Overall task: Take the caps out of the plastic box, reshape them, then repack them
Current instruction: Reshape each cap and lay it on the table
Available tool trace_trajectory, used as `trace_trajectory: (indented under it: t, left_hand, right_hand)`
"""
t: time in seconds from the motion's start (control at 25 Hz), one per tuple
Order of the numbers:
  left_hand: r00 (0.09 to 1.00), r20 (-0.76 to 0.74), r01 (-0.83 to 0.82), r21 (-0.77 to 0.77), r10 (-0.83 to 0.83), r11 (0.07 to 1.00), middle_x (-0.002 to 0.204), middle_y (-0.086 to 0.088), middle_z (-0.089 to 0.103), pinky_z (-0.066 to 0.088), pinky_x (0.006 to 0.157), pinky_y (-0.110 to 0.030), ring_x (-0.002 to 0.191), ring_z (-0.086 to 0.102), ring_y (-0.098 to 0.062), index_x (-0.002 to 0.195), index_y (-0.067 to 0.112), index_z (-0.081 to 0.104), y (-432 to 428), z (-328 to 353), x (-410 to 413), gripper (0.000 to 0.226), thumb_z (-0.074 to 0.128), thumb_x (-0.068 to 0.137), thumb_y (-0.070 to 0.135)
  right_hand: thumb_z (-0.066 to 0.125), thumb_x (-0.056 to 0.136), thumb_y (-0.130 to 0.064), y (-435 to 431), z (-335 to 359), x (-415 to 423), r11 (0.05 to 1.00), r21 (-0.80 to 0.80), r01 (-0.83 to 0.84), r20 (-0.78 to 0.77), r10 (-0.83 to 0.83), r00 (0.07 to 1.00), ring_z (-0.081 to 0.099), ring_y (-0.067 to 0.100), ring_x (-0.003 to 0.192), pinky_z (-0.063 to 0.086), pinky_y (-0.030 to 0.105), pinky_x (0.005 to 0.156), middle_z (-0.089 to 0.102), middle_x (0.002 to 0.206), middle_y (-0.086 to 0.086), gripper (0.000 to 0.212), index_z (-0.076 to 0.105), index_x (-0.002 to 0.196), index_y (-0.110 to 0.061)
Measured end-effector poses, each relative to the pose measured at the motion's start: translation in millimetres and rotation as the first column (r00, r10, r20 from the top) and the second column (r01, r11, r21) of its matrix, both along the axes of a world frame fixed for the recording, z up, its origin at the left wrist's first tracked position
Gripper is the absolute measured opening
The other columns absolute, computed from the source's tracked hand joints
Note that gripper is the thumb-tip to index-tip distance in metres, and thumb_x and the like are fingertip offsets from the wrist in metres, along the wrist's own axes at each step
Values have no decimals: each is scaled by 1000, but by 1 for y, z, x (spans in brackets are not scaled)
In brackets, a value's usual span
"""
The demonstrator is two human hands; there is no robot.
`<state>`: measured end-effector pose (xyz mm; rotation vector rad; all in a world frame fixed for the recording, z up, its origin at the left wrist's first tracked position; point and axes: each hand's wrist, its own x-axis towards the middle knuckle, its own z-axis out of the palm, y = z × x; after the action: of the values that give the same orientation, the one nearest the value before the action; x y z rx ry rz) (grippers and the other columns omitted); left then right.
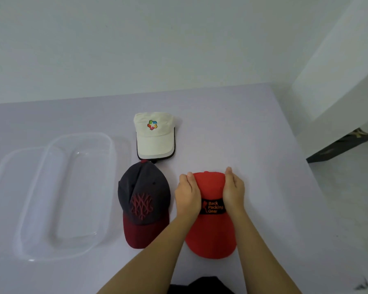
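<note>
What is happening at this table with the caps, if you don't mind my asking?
A person is reshaping the red cap: the left hand and right hand cup the two sides of its crown, with the cap lying on the table, brim toward them. The grey and maroon cap lies just left of it, and the white cap sits farther back. The clear plastic box stands at the left with no cap in it, so none is repacked yet.

Red cap (210, 236) flat on bench (253, 145), brim toward person, crown squeezed between left hand (188, 192) and right hand (234, 189). Grey-maroon cap (143, 200) just left. White cap (155, 139) behind. Clear plastic box (113, 166) empty, far left.
</note>
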<state>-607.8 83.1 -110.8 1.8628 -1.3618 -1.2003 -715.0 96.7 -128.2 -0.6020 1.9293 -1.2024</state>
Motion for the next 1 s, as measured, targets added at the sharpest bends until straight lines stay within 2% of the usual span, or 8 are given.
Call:
trace_trajectory:
  t: [0.12, 0.36, 0.52, 0.6, 0.72, 0.8, 0.88, 1.0]
  left_hand:
    - [999, 18, 33, -18, -33, 999, 65, -1, 47, 39, 60, -34, 60, 47, -16, 81, 7, 47, -7, 2, 3, 43, 22, 102, 34]
    - [989, 134, 64, -41, -57, 997, 59, -1, 44, 36, 60, -34, 57, 45, -18, 73, 13, 41, -15, -2, 4, 40, 22, 102, 32]
    - [989, 83, 122, 27, -124, 992, 72, -2, 49, 39, 70, -34, 73, 51, -22, 84, 7, 49, -20, -5, 8, 42, 23, 101, 36]
    - [973, 120, 203, -28, -198, 979, 95, -6, 55, 38, 85, -30, 97, 51, -24, 101, 2, 55, -26, 4, 14, 41, 28, 101, 33]
    - [975, 159, 194, -257, -156, 947, 121, -4, 49, 24, 91, -11, 115, 43, -13, 128, 4, 50, -27, 34, 40, 37, 35, 100, 24]
    - [981, 186, 117, -376, -49, 919, 124, -3, 47, 23, 94, -10, 116, 42, -11, 134, 5, 45, -23, 47, 69, 38, 42, 98, 17]
    - [971, 229, -3, -291, 72, 957, 140, -8, 38, 28, 103, -20, 129, 38, -18, 142, 7, 34, -18, 46, 97, 49, 45, 97, 19]
    - [971, 220, -93, -2, 91, 996, 156, -13, 17, 23, 114, -38, 143, 21, -27, 149, 7, 12, -14, 31, 126, 68, 47, 96, 31]
  right_hand:
    - [44, 95, -28, -11, 6, -11, 998, -38, -54, 20, 55, 998, 23, 13, 47, 21, 28, 49, 25, 45, -9, 51, 21, 49, -23]
    - [45, 94, -29, -14, 6, -9, 994, 24, -107, -92, 109, 990, 25, 13, 47, 24, 30, 50, 25, 47, -3, 50, 23, 50, -19]
    - [38, 95, -39, -11, 1, -14, 972, 127, -196, -198, 219, 955, 36, 14, 52, 33, 34, 57, 36, 53, -2, 47, 31, 54, -16]
    - [33, 97, -41, -9, 3, -16, 966, 146, -212, -251, 243, 937, 48, 15, 65, 38, 32, 65, 51, 67, -1, 45, 47, 64, -13]
    - [36, 97, -36, -11, 26, -15, 993, -43, -109, -365, 86, 927, 52, 11, 99, 38, 25, 87, 56, 103, -4, 32, 60, 100, -15]
    - [42, 95, -32, -15, 50, 5, 965, -237, -110, -367, 16, 930, 51, 6, 105, 38, 18, 92, 56, 108, -6, 26, 59, 106, -17]
    - [48, 93, -26, -18, 63, 42, 928, -290, -233, -334, 130, 934, 53, 4, 105, 38, 12, 91, 58, 110, -7, 22, 59, 110, -18]
    - [52, 92, -28, -25, 59, 97, 830, -63, -554, -204, 533, 821, 45, 9, 122, 33, 18, 100, 49, 132, 0, 42, 44, 132, -16]
